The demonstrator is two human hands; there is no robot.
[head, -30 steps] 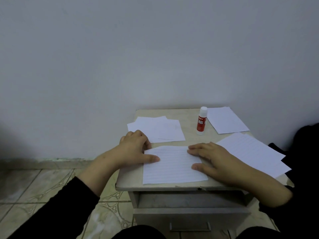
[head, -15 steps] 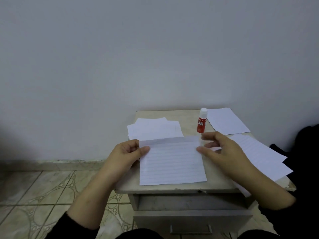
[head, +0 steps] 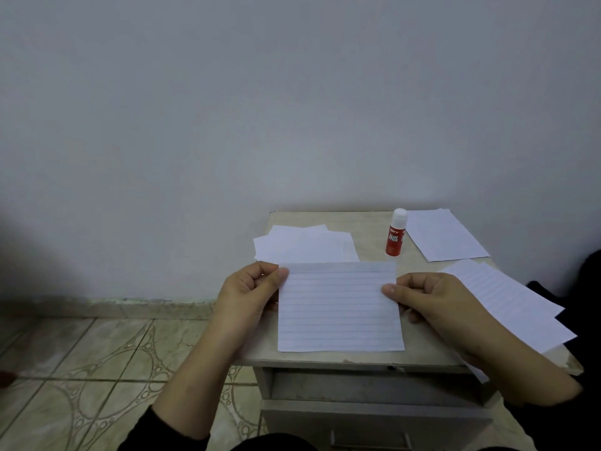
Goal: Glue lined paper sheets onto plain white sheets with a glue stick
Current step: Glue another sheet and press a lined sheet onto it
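Two hands pinch one lined sheet (head: pixel 340 307) by its side edges, left hand (head: pixel 250 296) and right hand (head: pixel 432 299) thumbs on top, long axis spanning between them; the capped glue stick (head: pixel 395 232) stands beyond, nearer the right hand.

White blue-lined sheet (head: pixel 340 310); red, white-capped glue stick (head: pixel 395 232).

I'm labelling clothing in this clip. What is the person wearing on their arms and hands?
Both hands, left hand and right hand, are bare: no gloves, rings or watch visible. A black sleeve is pushed up the left forearm; dark clothing covers the right arm past the wrist.
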